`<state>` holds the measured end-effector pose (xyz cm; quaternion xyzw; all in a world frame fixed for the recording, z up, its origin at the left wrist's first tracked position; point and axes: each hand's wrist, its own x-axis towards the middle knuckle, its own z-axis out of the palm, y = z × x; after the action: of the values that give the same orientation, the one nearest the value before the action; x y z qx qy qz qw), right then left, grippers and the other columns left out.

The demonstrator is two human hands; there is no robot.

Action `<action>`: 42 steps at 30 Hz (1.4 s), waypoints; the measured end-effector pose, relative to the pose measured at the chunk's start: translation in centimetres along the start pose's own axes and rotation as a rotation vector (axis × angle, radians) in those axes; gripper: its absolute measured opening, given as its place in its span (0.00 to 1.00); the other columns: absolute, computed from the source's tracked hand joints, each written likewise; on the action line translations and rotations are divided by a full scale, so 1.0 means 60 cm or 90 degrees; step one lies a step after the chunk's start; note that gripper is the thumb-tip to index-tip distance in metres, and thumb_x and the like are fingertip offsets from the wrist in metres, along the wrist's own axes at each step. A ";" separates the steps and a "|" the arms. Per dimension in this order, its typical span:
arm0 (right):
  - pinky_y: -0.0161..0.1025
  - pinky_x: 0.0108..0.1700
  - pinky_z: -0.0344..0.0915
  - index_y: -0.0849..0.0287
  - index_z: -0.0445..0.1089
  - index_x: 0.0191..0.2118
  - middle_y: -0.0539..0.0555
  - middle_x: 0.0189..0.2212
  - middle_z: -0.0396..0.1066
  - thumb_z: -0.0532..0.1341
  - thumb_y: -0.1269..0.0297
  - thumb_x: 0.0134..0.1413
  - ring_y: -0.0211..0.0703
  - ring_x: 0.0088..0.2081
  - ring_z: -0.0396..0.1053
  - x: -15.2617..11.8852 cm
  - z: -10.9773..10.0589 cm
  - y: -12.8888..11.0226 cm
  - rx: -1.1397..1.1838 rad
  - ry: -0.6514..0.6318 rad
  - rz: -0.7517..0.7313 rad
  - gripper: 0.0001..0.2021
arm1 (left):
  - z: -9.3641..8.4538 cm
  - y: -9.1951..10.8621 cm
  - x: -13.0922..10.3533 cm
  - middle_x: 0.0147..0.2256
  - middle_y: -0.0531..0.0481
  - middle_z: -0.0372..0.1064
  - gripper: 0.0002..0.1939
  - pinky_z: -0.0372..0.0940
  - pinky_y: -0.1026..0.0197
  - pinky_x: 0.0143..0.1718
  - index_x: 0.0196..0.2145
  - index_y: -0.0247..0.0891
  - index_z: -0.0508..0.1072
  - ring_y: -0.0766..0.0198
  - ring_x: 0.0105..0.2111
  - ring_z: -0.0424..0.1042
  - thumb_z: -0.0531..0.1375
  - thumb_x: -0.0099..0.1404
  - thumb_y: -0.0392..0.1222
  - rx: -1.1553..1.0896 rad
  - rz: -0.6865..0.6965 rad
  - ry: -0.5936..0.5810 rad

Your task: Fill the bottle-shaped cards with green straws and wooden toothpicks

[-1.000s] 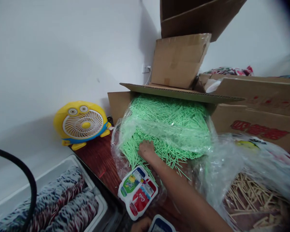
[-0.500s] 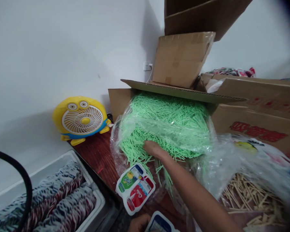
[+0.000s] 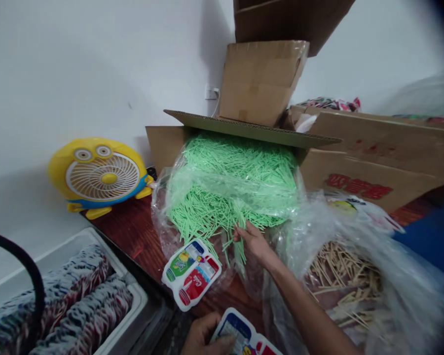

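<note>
My left hand (image 3: pixel 207 337) is closed on the edge of a flat printed packet (image 3: pixel 240 333) at the bottom of the view. A similar white-edged packet (image 3: pixel 192 273), with a green drink and a red "Cola" cup printed on it, lies on the table just beyond. My right hand (image 3: pixel 253 239) is at the front of a heap of thin light-green sticks (image 3: pixel 240 158), fingers pinched together with green sticks at their tips. Clear plastic film (image 3: pixel 222 185) lies partly across the heap, which spills from an open cardboard box (image 3: pixel 244 129).
Left stands a yellow fan (image 3: pixel 103 177) on the dark red table (image 3: pixel 133 241). Below it, a white bin (image 3: pixel 135 301) holds rows of packets. Beige sticks (image 3: pixel 348 276) lie in a plastic bag at right. Cardboard boxes (image 3: pixel 358 182) stand behind; a black cable (image 3: pixel 33 273) curves at far left.
My right hand has drawn back from the green heap towards its front edge. The left hand and its packet have come further into view. The whole scene has shifted left.
</note>
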<state>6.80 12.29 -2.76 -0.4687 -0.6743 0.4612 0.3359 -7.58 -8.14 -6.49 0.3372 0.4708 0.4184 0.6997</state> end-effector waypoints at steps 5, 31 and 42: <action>0.43 0.46 0.62 0.58 0.63 0.38 0.55 0.37 0.69 0.56 0.50 0.49 0.48 0.41 0.66 -0.069 -0.016 0.059 0.019 0.104 0.026 0.17 | 0.018 -0.007 0.000 0.23 0.52 0.68 0.22 0.58 0.65 0.28 0.26 0.34 0.73 0.66 0.25 0.63 0.67 0.49 0.58 0.038 -0.004 -0.013; 0.42 0.41 0.65 0.57 0.65 0.35 0.52 0.32 0.71 0.56 0.51 0.52 0.46 0.36 0.69 -0.098 -0.024 0.073 0.097 0.131 0.049 0.14 | 0.039 -0.003 -0.041 0.27 0.50 0.73 0.18 0.63 0.63 0.30 0.30 0.33 0.73 0.61 0.27 0.70 0.68 0.52 0.53 -0.030 -0.023 -0.012; 0.37 0.37 0.61 0.55 0.69 0.38 0.49 0.32 0.72 0.58 0.52 0.55 0.41 0.31 0.65 -0.142 -0.008 0.088 0.163 0.151 0.006 0.13 | 0.056 0.005 -0.053 0.26 0.50 0.74 0.15 0.64 0.64 0.30 0.31 0.32 0.74 0.61 0.27 0.71 0.67 0.54 0.48 -0.040 -0.051 -0.002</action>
<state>11.78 5.13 -7.69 -0.4763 -0.5635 0.4861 0.4683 -5.18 -11.15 -3.93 0.2970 0.4695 0.4040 0.7267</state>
